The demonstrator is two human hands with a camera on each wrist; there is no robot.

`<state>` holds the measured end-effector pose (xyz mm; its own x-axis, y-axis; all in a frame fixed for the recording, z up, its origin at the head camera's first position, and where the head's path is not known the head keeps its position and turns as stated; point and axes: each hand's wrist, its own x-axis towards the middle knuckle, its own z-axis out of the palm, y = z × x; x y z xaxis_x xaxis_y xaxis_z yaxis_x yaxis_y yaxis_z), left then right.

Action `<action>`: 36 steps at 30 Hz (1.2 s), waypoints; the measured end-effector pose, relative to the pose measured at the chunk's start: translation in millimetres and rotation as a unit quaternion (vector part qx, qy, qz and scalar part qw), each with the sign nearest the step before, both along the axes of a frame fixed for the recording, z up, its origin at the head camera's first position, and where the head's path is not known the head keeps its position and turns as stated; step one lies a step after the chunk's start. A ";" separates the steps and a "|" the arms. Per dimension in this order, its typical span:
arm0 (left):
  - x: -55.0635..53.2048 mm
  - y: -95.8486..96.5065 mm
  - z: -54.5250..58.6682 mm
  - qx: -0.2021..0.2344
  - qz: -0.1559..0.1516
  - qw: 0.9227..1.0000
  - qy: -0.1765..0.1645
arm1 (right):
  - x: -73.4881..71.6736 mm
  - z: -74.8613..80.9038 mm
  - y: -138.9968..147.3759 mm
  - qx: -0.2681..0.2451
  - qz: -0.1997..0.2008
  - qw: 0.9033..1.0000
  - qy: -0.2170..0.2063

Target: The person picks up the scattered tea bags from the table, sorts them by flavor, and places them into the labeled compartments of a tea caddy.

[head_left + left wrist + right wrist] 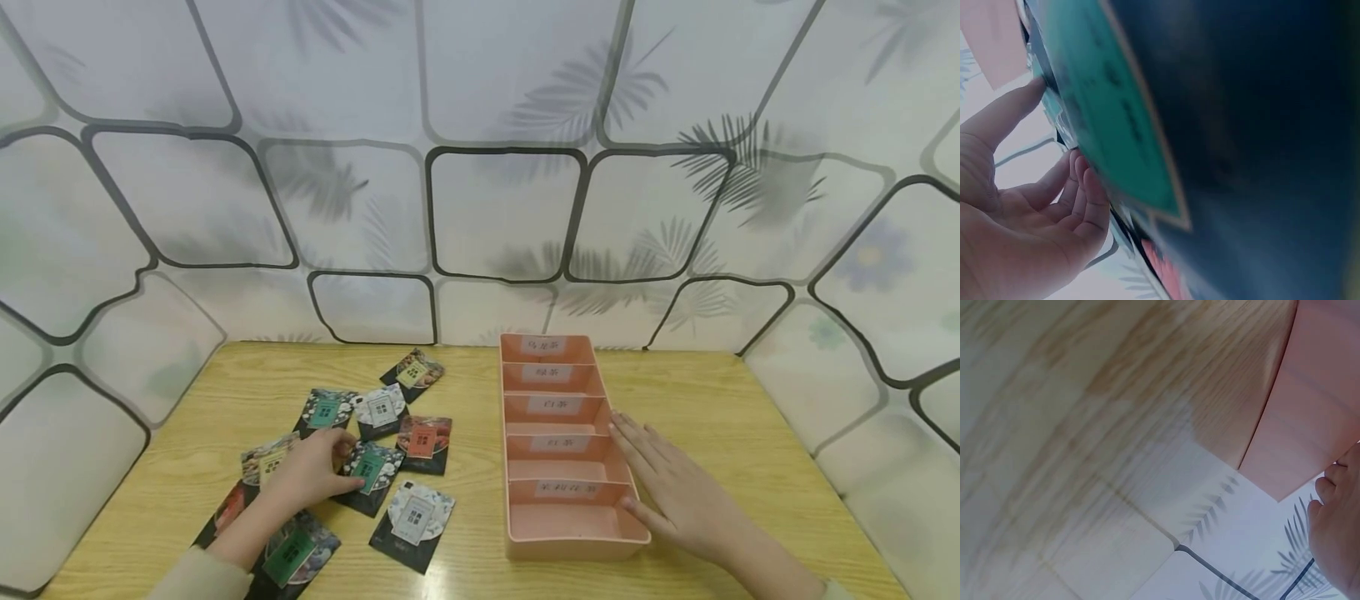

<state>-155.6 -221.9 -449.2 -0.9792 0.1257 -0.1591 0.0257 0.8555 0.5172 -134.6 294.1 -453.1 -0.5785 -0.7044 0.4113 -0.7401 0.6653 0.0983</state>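
Observation:
In the head view my left hand (318,468) is at a dark tea sachet with a green label (370,469). Its thumb lies on the sachet's lower left and the curled fingers touch its upper left edge. The left wrist view shows thumb and fingers (1090,194) meeting packets, with a large green label close to the lens. My right hand (678,492) rests along the right side of a pink divided box (577,548), fingers extended, thumb at the rim. In the right wrist view part of that hand (1338,519) touches the box wall (1310,419).
More sachets lie around the left hand: grey-labelled (412,521), red-labelled (423,443), yellow-labelled (412,373) and green-labelled (292,557), some overlapping. The box has several compartments with white paper labels (555,405). A patterned curtain (502,217) surrounds the wooden table (690,392).

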 end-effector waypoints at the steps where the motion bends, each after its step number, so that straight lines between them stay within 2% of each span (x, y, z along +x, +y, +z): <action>1: -0.4 0.3 -0.1 0.013 0.001 1.000 -0.004 | 0.0 0.0 -0.1 0.001 -0.001 1.000 -0.001; 7: -1.0 -2.1 -4.7 0.075 0.010 0.997 -0.007 | 1.1 0.8 -0.4 0.004 -0.005 1.000 -0.007; 14: -1.2 -7.7 -5.8 0.132 0.043 0.990 -0.020 | 0.6 0.7 0.2 0.007 -0.002 1.000 -0.006; 18: -0.8 -12.4 -5.7 0.163 0.039 0.986 -0.021 | 0.5 0.5 0.0 0.010 -0.003 1.000 -0.007; 21: -1.5 -16.6 -5.4 0.168 0.026 0.985 -0.015 | 0.9 0.6 -0.1 0.008 -0.003 1.000 -0.009; 25: -4.1 -20.1 -1.5 0.165 0.023 0.986 -0.022 | 1.1 0.5 -0.5 0.002 -0.001 1.000 -0.010; 30: -7.8 -20.3 7.6 0.177 0.042 0.982 -0.050 | 0.3 0.4 -0.8 -0.002 0.002 1.000 -0.007; 36: -8.3 -16.6 18.6 0.198 0.045 0.978 -0.045 | 0.3 1.1 -1.3 -0.006 0.004 1.000 -0.006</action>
<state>-163.9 -238.5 -430.6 -0.9736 0.1077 -0.2013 -0.1017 0.5848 0.8048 -134.3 292.8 -452.0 -0.5785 -0.7040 0.4119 -0.7463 0.6606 0.0810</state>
